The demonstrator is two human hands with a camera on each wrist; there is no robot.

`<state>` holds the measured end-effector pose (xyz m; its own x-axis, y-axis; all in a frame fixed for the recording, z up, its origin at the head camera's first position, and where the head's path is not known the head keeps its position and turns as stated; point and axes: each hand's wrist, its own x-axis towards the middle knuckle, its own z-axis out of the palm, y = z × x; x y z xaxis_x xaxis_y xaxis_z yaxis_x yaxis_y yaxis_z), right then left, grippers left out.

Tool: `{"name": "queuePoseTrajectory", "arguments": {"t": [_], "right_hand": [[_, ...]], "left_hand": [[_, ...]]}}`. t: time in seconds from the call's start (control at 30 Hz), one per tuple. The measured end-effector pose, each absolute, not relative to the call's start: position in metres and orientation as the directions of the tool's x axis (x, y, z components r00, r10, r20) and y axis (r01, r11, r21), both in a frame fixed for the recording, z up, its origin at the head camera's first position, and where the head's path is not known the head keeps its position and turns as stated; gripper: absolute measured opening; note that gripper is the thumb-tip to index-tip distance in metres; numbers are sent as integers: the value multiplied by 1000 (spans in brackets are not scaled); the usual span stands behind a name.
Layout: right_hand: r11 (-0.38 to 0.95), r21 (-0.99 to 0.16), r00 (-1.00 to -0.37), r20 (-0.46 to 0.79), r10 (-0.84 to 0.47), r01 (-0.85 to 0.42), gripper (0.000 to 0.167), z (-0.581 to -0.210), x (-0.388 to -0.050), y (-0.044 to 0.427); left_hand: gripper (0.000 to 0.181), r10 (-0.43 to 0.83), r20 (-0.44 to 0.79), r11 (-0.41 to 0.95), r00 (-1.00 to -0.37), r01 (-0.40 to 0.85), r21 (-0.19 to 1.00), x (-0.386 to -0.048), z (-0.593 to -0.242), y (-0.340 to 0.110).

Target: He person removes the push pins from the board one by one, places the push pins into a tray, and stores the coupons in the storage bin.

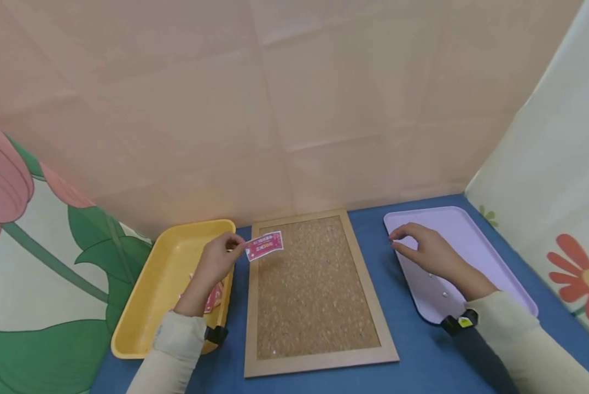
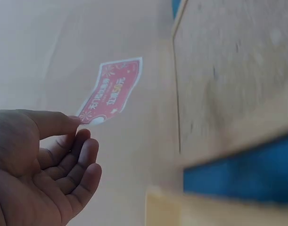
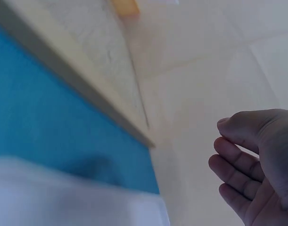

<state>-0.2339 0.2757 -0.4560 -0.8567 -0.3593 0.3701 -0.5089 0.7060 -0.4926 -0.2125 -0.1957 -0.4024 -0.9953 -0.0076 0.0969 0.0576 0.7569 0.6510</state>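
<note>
My left hand [image 1: 219, 258] pinches a pink paper coupon [image 1: 266, 245] by one end, between thumb and forefinger. The coupon [image 2: 114, 89] bends slightly in the left wrist view, its printed face showing. It hangs over the upper left of a wood-framed cork board [image 1: 314, 290]. Above the left side of a lilac tray [image 1: 464, 230], my right hand [image 1: 429, 249] has thumb and forefinger drawn together on a tiny dark speck, seemingly a thumbtack. In the right wrist view the hand [image 3: 257, 160] mostly hides it. Small shiny thumbtacks [image 1: 444, 295] lie in the lilac tray.
A yellow tray [image 1: 151, 284] stands left of the board, with more pink coupons [image 1: 213, 300] in it, partly behind my left forearm. Blue cloth [image 1: 373, 262] covers the table. A beige backdrop rises behind, and flower-printed sheets hang at both sides.
</note>
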Motion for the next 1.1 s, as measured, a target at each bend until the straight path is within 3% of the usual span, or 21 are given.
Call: {"name": "queuePoseTrajectory", "arguments": {"t": [0.4, 0.83, 1.1], "right_hand": [[772, -517, -929, 228, -292, -369, 19, -478, -205, 338], [786, -537, -952, 165, -258, -306, 17, -493, -198, 359], [833, -492, -967, 110, -229, -254, 15, -504, -198, 367]], "left_hand": [[40, -138, -53, 669, -989, -132, 731, -182, -418, -296], [41, -204, -143, 560, -968, -236, 794, -162, -442, -345], [46, -205, -198, 565, -958, -281, 776, -164, -451, -357]]}}
